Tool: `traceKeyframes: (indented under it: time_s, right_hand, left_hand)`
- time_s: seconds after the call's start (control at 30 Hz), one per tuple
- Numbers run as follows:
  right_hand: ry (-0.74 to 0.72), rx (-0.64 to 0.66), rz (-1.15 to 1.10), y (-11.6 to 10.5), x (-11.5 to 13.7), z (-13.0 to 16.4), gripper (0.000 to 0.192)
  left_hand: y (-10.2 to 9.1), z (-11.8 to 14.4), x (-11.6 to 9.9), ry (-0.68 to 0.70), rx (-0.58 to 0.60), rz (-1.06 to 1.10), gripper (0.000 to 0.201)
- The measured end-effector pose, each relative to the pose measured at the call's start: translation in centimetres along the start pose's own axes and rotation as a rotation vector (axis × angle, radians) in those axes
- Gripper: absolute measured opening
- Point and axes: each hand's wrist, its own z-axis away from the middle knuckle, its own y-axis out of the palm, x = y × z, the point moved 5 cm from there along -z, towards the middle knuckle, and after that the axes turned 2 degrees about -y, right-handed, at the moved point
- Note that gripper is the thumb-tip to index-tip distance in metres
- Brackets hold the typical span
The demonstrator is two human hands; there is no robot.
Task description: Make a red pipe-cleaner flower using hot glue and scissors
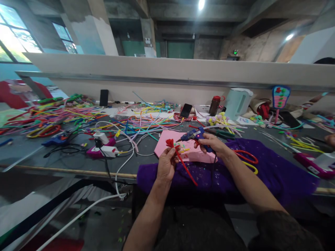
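While the left hand (167,164) pinches a red pipe-cleaner flower (170,143) just below its ruffled head, thumb pressed against fingers, the right hand (209,143) wraps its fingers around the handle of a blue hot-glue gun (195,134), the nozzle pointing at the bloom from close beside it. Whether the trigger is squeezed cannot be told. The flower's fuzzy red stem (187,169) slants down toward the person's lap, above a flat pink sheet (163,146) scattered with small yellow scraps, and a soft, rumpled purple cloth (264,153) draped over the edge of a dark grey table (70,155). Behind the hands stand a translucent, dark reddish-brown bottle (214,107) capped in red and a smooth, pale green electric kettle (237,104) with a white lid; the contents of neither can be made out. To the left, slender pipe cleaners (65,113) in pink, yellow, red and green lie in a loose, bristly heap, with a glossy magenta-and-white power strip (104,150) nearer the front edge, plugs seated in it.
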Motion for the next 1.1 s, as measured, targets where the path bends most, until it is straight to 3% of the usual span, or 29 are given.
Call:
traceKeyframes:
  time_s: [0.23,0.47,0.6,0.9,1.1]
  right_hand:
    - [0.0,-0.015,0.0,-0.15,-0.15,-0.06,0.024]
    - [-0.026,-0.048,0.013,-0.33,-0.01,-0.04,0.029]
    - [-0.031,-0.046,0.02,-0.3,0.05,0.03,0.026]
    - [-0.012,0.003,0.009,0.5,0.3,0.12,0.025]
    - [-0.024,-0.015,0.006,0.21,0.25,0.05,0.025]
  left_hand:
    - [-0.18,0.19,-0.47,0.032,-0.02,0.083,0.021]
    - [-0.31,0.15,-0.3,0.007,-0.009,-0.012,0.022]
    - [-0.5,0.22,-0.64,0.063,-0.036,0.062,0.02]
    - [0.2,0.65,-0.49,0.102,0.052,-0.06,0.018]
    - [-0.53,0.02,-0.07,0.105,-0.016,-0.068,0.022]
